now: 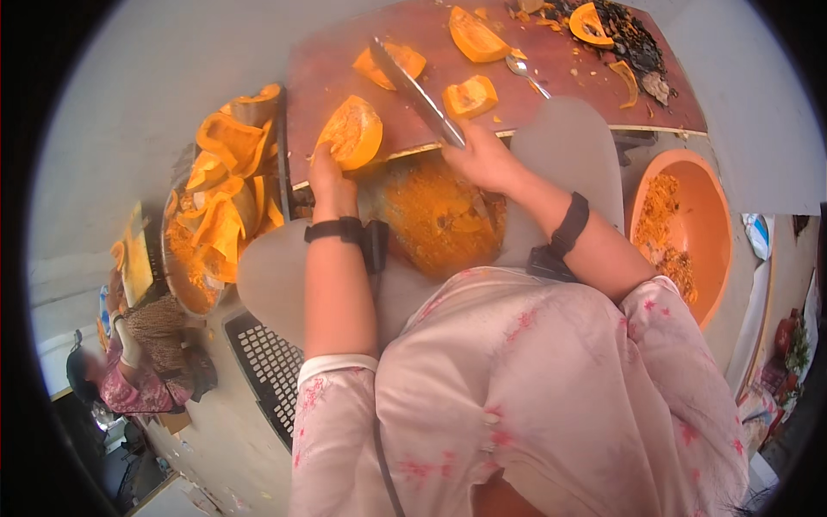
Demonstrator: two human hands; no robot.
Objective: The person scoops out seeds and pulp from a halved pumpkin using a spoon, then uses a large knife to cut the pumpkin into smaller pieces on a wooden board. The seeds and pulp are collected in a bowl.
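My left hand (332, 179) grips a thick cut piece of orange pumpkin (354, 134) by its lower left side, over the near edge of the red table (413, 123). In my right hand (483, 157) is a large knife (417, 90), its blade slanting up and to the left. Part of the blade hides another pumpkin piece (394, 63) lying on the table. Just beyond my right hand a pumpkin chunk (470, 97) rests there. Farther back lies a bigger pumpkin wedge (477, 35), near a metal spoon (526, 72).
Pumpkin pieces (226, 194) heap a basin at left. An orange tub (707, 226) at right holds pumpkin pulp. Between my knees is a pulp-covered container (446, 220). Dark scraps (636, 45) lie at the table's far right. Another person (139, 375) sits at left.
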